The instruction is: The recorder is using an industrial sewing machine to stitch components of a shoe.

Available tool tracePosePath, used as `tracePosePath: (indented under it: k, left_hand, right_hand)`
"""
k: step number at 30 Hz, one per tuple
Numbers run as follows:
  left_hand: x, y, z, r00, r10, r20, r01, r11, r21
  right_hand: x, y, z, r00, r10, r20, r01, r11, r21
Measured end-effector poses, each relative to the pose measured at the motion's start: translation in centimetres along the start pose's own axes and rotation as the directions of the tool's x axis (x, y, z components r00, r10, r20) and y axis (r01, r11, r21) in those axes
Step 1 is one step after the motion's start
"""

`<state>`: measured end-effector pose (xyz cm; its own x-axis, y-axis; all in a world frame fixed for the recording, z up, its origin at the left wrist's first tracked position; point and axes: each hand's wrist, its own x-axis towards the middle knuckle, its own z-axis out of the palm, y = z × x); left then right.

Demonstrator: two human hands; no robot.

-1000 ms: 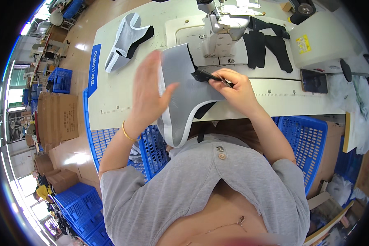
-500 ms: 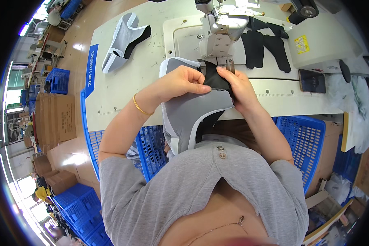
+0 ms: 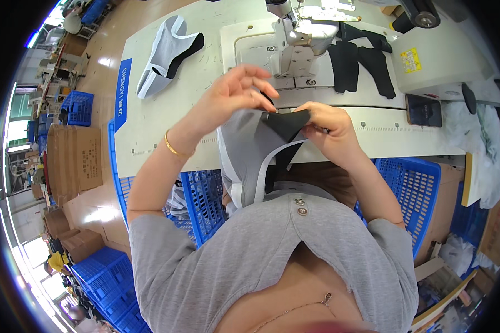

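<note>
Nearest me: blue crate (image 3: 205,194) below the worktop (image 3: 155,122) edge. Grey piece (image 3: 250,133) with white binding is just above it, lower end draped off the edge toward the lap, upper end under my hands. Black panel (image 3: 286,123) lies folded across that upper end; can't tell if it's attached.

Risk, my read: hanging weight could drag the piece off the worktop if the right pinch slips. One-point hold could also let the panel twist or the layers slide out of line.

Pose: right hand (image 3: 334,133) pinching the panel's right corner, thumb and index together, other fingers curled under. Small dark bit in that grip, can't identify. Left hand (image 3: 231,95) raised at the upper left, wrist bent, fingers loosely spread; can't tell if the thumb touches fabric.

Further out: sewing machine (image 3: 300,44) beyond the hands, cut black pieces (image 3: 345,66) to its right.
</note>
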<state>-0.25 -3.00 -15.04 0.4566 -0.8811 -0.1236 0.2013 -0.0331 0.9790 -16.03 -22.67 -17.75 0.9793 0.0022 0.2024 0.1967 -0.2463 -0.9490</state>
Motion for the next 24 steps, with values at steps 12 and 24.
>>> tracePosePath:
  k: [12, 24]
  left_hand:
    - [2.0, 2.4, 0.5, 0.875, 0.013, 0.483, -0.341, 0.724, 0.6]
    - [1.1, 3.1, 1.4, 0.893, 0.023, 0.45, -0.379, 0.578, 0.723]
  right_hand:
    - [0.5, -1.1, 0.0, 0.935, -0.35, 0.058, 0.355, 0.914, -0.196]
    - [0.3, -2.4, -0.7, 0.997, 0.068, -0.032, -0.07, 0.997, -0.045]
